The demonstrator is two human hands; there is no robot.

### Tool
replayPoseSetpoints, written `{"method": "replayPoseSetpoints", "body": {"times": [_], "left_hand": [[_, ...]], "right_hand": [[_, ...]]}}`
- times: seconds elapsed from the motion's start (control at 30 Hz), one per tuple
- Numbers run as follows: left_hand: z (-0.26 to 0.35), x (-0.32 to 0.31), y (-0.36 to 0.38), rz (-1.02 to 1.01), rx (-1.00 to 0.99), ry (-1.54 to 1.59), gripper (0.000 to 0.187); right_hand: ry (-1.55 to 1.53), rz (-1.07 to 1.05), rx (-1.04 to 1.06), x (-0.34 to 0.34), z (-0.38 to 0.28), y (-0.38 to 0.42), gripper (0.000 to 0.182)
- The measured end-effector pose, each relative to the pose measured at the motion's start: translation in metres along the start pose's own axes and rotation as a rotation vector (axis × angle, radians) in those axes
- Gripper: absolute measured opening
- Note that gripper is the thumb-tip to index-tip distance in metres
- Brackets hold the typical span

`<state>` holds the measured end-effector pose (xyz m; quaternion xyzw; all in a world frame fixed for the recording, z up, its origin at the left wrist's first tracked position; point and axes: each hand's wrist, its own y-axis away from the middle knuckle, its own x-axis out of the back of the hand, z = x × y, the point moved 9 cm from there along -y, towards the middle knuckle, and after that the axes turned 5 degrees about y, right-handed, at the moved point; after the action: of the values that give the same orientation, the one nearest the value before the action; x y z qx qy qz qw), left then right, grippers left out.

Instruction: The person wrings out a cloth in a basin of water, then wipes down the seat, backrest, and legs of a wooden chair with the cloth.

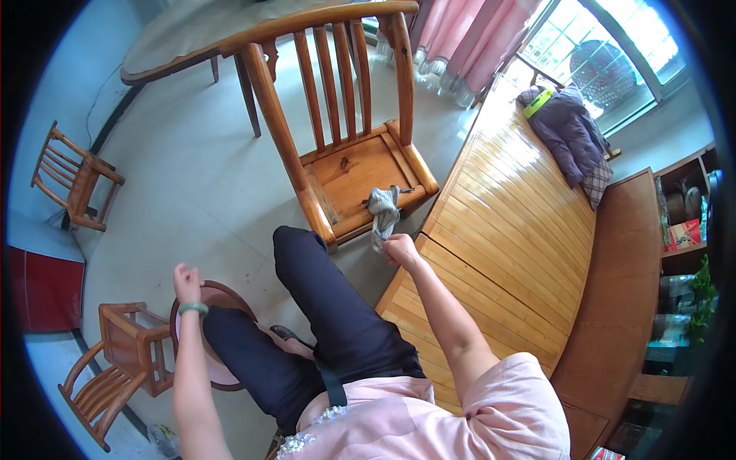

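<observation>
My right hand (400, 251) is closed on one end of a grey cloth (383, 202). The cloth's other end lies on the front of the seat of a wooden chair (349, 165), which stands facing me just past my knees. To the left, my left hand (188, 284) is raised, its fingers loosely bent and apart, with nothing in them. A green bangle (193, 308) circles that wrist. Beneath and beside the left forearm a round pink basin (222, 377) shows, partly hidden by my leg.
A slatted wooden bench or bed (506, 230) runs along my right, with dark clothing (571, 134) at its far end. Wooden chairs (126, 341) (83, 180) stand on the left. A table (172, 65) is at the back. Shelves (682, 253) line the right wall.
</observation>
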<state>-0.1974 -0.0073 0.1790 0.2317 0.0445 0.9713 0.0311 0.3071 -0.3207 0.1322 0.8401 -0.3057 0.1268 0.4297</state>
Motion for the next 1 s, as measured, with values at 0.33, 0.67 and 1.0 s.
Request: {"method": "replayPoseSetpoints", "body": {"times": [0.33,0.67,1.0], "left_hand": [[-0.042,0.125,0.090,0.250,0.163,0.224,0.029],[0.010,0.077,0.076,0.126,0.089,0.253,0.031],[0.407,-0.116,-0.020,0.042,-1.070,-0.179,0.043]], "right_hand": [[-0.800,-0.125,0.150,0.037,0.000,0.010,0.011],[-1.077,-0.043,0.551,0.132,-0.167,-0.003,0.014],[-0.070,0.952,1.188,0.248,-0.407,0.020,0.026]]}}
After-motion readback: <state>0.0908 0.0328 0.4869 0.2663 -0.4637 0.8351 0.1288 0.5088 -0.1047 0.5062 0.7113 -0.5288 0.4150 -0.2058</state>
